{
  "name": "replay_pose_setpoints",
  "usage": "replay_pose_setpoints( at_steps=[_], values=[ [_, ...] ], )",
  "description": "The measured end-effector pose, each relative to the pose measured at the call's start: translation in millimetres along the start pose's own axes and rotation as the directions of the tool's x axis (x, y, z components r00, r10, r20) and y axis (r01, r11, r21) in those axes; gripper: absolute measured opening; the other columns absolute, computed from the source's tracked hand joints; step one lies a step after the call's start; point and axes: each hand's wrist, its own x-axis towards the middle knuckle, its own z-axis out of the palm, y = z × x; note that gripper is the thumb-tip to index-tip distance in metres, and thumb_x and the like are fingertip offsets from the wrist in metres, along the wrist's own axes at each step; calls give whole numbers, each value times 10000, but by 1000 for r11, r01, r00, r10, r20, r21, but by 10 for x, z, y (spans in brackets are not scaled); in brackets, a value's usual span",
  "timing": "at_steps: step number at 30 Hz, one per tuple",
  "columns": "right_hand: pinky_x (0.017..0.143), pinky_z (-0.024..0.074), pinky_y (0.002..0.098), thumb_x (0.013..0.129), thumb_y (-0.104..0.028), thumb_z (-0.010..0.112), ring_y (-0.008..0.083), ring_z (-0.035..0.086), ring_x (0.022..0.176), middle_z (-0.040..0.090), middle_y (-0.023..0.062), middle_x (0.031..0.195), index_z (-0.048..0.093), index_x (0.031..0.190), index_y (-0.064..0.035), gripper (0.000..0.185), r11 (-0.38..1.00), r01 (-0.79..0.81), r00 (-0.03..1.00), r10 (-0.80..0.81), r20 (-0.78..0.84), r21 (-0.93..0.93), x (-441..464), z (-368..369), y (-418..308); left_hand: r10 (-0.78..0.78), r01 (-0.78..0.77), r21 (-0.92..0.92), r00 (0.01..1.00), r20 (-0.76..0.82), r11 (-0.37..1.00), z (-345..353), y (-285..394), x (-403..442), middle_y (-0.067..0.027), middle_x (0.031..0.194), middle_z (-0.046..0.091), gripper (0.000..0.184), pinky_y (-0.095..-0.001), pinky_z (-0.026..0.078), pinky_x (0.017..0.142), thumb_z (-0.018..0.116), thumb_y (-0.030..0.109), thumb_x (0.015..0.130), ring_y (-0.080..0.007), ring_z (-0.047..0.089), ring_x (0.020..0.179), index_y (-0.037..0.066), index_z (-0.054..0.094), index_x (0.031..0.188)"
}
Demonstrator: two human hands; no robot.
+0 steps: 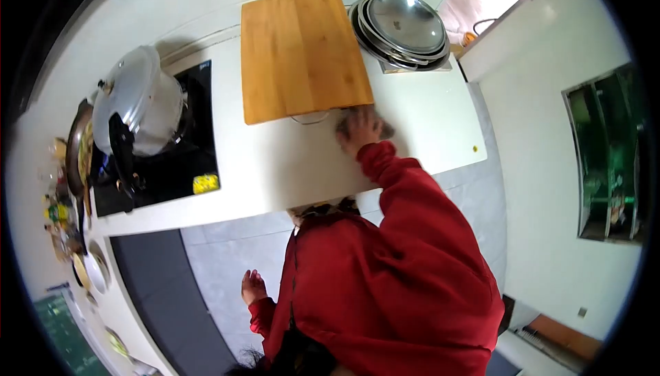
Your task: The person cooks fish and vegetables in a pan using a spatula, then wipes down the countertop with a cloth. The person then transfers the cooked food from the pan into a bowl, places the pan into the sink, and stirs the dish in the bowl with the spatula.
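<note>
My right hand [361,130] presses on a dark, greyish-brown cloth [387,130] on the white countertop [295,163], near the front right corner of a wooden cutting board [302,53]. The cloth and fingers are slightly blurred, and the hand covers much of the cloth. Under the board's front edge a curved metal handle [311,121] pokes out; what it belongs to is hidden. Low at my left side, away from the counter, my left hand [254,286] hangs with loosely bent fingers and nothing in it.
A large pressure cooker [141,104] stands on the black cooktop [155,190], with a yellow item [205,183] at its corner. Stacked pans and lids [405,25] sit behind right. A frying pan [77,149], bottles and bowls line the left. A white wall [536,122] rises at right.
</note>
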Motion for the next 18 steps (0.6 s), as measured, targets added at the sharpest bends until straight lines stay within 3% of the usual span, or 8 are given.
replay_pose_setpoints(
  at_steps=[2,5,6,8,11,12,14,18],
  values=[
    [889,81,571,704,-538,362,318,108,1182,120,122,1301,247,1233,-136,674,992,125,992,-124,-16,35,-200,62,-134,-40,41,-70,999,11,997,235,-234,-383,-127,814,514,344,-231,414,560,482,187,760,-167,477,642,-19,416,1026],
    [885,89,574,698,-540,377,319,117,1178,133,125,1296,242,1234,-143,681,956,271,962,-267,-50,110,-495,107,-254,68,-74,41,989,133,996,409,-610,-769,-125,785,502,279,-235,398,534,468,189,770,-176,465,630,0,435,972],
    [885,98,571,699,-538,382,317,123,1176,136,126,1294,238,1235,-147,679,931,331,944,-326,-60,151,-544,89,-254,-253,284,-401,959,132,871,616,-511,-992,-126,783,499,268,-238,396,533,464,188,772,-181,464,635,4,436,964],
    [892,96,565,716,-518,373,305,97,1188,118,123,1301,208,1244,-147,667,916,368,928,-372,-2,163,-558,-46,-214,-328,335,-444,940,96,831,739,-594,-1181,-136,810,499,265,-242,394,536,446,184,780,-189,465,646,4,435,973],
    [902,101,554,733,-496,366,285,79,1201,109,109,1308,185,1251,-152,647,878,436,885,-458,79,199,-447,-187,-12,-200,239,-260,966,165,936,805,-819,-1324,-147,843,502,271,-258,400,551,409,187,795,-196,471,660,2,430,992],
    [905,108,549,734,-494,368,276,87,1202,117,98,1308,193,1247,-158,638,861,462,866,-490,102,213,-348,-209,76,-59,54,33,987,151,998,878,-780,-1399,-159,869,501,277,-269,406,576,387,183,801,-207,476,686,-3,427,1002],
    [913,116,532,730,-487,380,250,100,1203,133,78,1306,214,1238,-170,621,856,459,879,-477,22,237,-88,-69,358,85,-140,332,981,177,933,1024,-764,-1496,-171,896,501,284,-280,411,601,366,179,807,-219,481,712,-8,424,1012],
    [942,133,464,747,-458,382,221,153,1186,204,43,1280,276,1212,-171,557,879,441,897,-436,-68,182,457,-57,1275,158,-212,410,974,163,887,1412,-748,-1625,-203,950,487,282,-300,410,679,332,143,810,-253,477,797,-26,418,1018]
  ],
)
